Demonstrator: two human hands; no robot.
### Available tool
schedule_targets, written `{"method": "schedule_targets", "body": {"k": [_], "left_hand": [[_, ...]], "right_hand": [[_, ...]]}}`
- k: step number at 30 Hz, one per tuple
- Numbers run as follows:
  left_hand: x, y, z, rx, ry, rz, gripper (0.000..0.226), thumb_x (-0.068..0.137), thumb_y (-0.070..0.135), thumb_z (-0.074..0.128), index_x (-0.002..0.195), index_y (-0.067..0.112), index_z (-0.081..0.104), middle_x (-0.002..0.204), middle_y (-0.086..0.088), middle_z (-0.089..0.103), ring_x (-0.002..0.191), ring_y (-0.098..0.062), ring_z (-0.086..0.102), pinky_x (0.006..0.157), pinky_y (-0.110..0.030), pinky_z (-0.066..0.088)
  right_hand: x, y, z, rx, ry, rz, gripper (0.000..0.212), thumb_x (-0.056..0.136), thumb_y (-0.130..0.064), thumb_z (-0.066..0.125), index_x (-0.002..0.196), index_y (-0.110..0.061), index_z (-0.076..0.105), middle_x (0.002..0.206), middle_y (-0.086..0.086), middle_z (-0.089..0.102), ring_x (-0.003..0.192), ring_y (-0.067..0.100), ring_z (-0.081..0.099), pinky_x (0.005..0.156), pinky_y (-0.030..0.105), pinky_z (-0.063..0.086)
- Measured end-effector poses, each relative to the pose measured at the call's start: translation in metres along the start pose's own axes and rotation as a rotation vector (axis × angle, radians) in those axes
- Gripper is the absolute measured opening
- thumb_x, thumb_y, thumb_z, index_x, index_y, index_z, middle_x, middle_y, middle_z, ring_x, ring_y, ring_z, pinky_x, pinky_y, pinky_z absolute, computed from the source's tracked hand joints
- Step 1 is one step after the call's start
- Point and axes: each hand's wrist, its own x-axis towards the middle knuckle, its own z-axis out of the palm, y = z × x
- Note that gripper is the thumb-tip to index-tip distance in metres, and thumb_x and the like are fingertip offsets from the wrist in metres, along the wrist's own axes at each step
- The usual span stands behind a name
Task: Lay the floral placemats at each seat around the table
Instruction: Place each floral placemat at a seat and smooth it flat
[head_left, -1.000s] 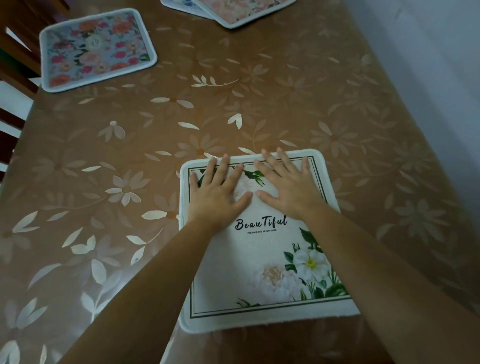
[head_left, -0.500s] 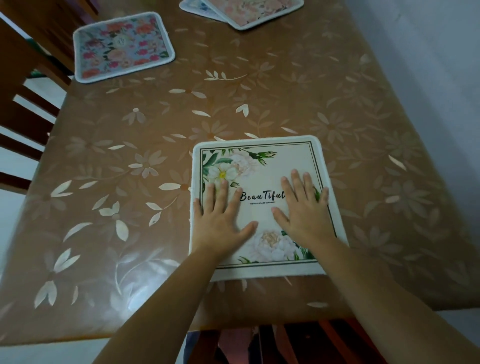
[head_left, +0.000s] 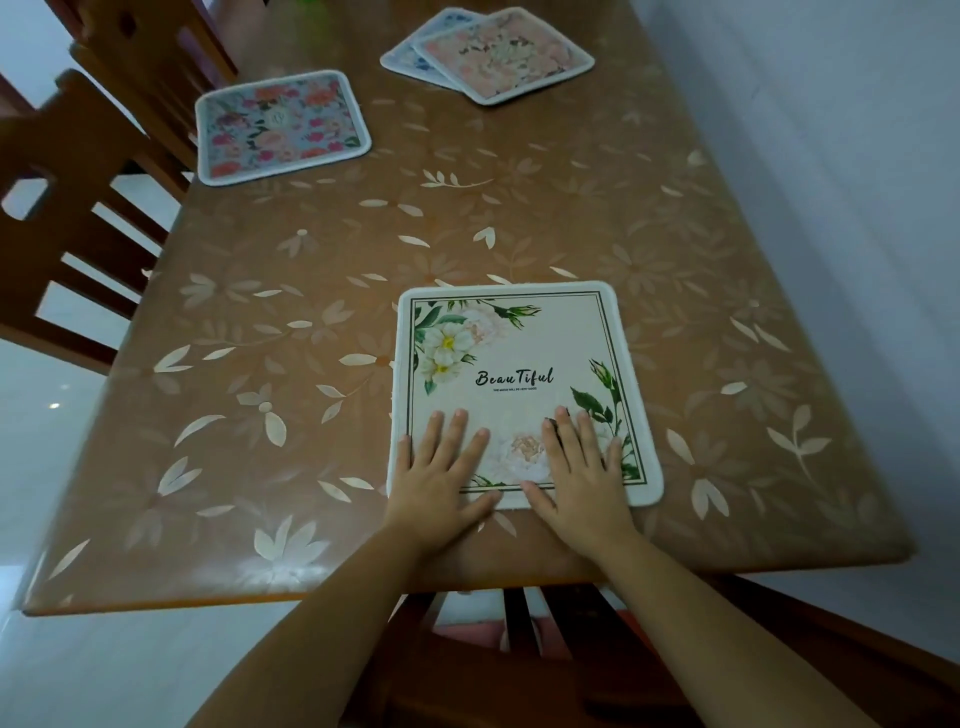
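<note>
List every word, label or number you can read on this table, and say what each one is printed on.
"BeauTiful": black script at the centre of the white placemat.
Small line of capitals just under it: too small to read with certainty.
Round emblem at the centre of the blue floral placemat: blurred, unreadable.
No other text shows.
</note>
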Motion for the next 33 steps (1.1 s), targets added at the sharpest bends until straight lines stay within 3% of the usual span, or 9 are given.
{"method": "schedule_targets", "body": {"k": [4, 7, 14, 18, 20, 25, 33], "left_hand": [[-0.008, -0.009, -0.017, -0.113, -0.040, -0.023, 0.065, 0.089, 0.053, 0.041, 0.143, 0.032, 0.012, 0.152, 0.008, -0.005, 0.140, -0.016, -0.009, 0.111, -0.045, -0.002], [-0.026, -0.022, -0.042, -0.192, 0.074, -0.153, 0.056, 0.089, 0.040, 0.050, 0.139, 0.024, 0.032, 0.152, -0.002, 0.021, 0.139, -0.021, 0.011, 0.111, -0.045, 0.008], [-0.091, -0.030, -0.101, -0.056, 0.340, -0.184, 0.036, 0.079, 0.029, 0.059, 0.109, 0.010, 0.064, 0.122, -0.014, 0.060, 0.121, -0.035, 0.047, 0.099, -0.057, 0.032], [-0.125, -0.033, -0.118, -0.038, 0.403, -0.245, 0.039, 0.072, 0.021, 0.074, 0.107, 0.008, 0.065, 0.119, -0.015, 0.062, 0.115, -0.035, 0.052, 0.094, -0.058, 0.037], [-0.140, -0.038, -0.121, -0.049, 0.439, -0.258, 0.040, 0.071, 0.022, 0.074, 0.108, 0.008, 0.065, 0.117, -0.015, 0.063, 0.114, -0.034, 0.053, 0.092, -0.057, 0.040], [-0.183, -0.074, -0.128, -0.063, 0.503, -0.348, 0.043, 0.078, 0.034, 0.046, 0.107, 0.009, 0.065, 0.117, -0.012, 0.064, 0.112, -0.033, 0.056, 0.088, -0.050, 0.046], [-0.264, -0.162, -0.148, -0.102, 0.670, -0.420, 0.041, 0.079, 0.032, 0.047, 0.109, 0.011, 0.064, 0.117, -0.009, 0.064, 0.111, -0.030, 0.056, 0.088, -0.049, 0.044]], "right_hand": [[-0.002, -0.001, -0.007, 0.040, -0.039, 0.002, 0.066, 0.089, -0.052, 0.038, 0.141, -0.016, 0.023, 0.153, 0.010, 0.016, 0.141, 0.029, 0.010, 0.110, 0.053, 0.016], [0.005, -0.004, -0.029, 0.121, -0.026, -0.029, 0.051, 0.089, -0.042, 0.044, 0.131, -0.015, 0.037, 0.139, 0.008, 0.040, 0.129, 0.024, 0.033, 0.106, 0.042, 0.026], [-0.009, -0.066, -0.065, 0.126, 0.095, -0.227, 0.042, 0.086, -0.033, 0.054, 0.122, -0.012, 0.052, 0.126, 0.007, 0.054, 0.119, 0.023, 0.046, 0.102, 0.048, 0.032], [-0.017, -0.119, -0.080, 0.158, 0.225, -0.330, 0.036, 0.070, -0.022, 0.075, 0.102, -0.008, 0.065, 0.103, 0.011, 0.067, 0.099, 0.029, 0.063, 0.086, 0.057, 0.045], [-0.019, -0.146, -0.085, 0.179, 0.236, -0.384, 0.036, 0.072, -0.023, 0.073, 0.104, -0.009, 0.064, 0.105, 0.011, 0.067, 0.101, 0.028, 0.062, 0.087, 0.056, 0.046], [-0.025, -0.216, -0.094, 0.182, 0.256, -0.486, 0.037, 0.074, -0.030, 0.063, 0.107, -0.014, 0.062, 0.109, 0.007, 0.066, 0.105, 0.026, 0.060, 0.088, 0.051, 0.046], [-0.046, -0.346, -0.100, 0.144, 0.299, -0.557, 0.036, 0.075, -0.033, 0.058, 0.107, -0.017, 0.062, 0.108, 0.005, 0.066, 0.104, 0.025, 0.061, 0.090, 0.054, 0.045]]}}
